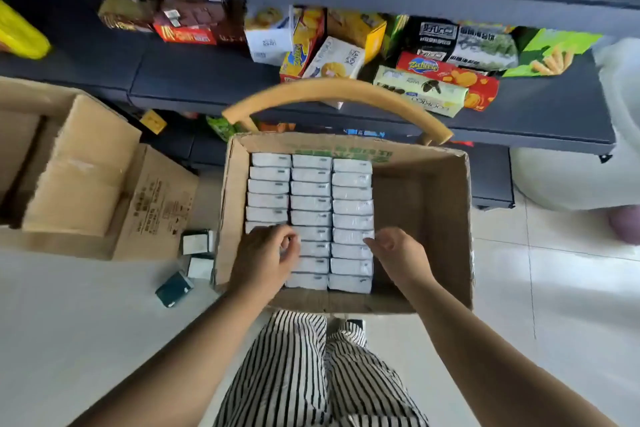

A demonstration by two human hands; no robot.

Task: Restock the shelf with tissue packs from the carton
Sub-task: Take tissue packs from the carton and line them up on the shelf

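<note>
White packs [311, 218] fill the carton [429, 204] in three rows. Left hand [266, 253] seems to pinch a near-left pack; right hand [398, 253] hovers, loosely curled, holding nothing. Best lift squarely, then reach far to the shelf [207, 73].

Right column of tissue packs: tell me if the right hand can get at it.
Probably yes: the right hand hovers at the right column, the carton is open-topped, nothing covers the packs.
</note>
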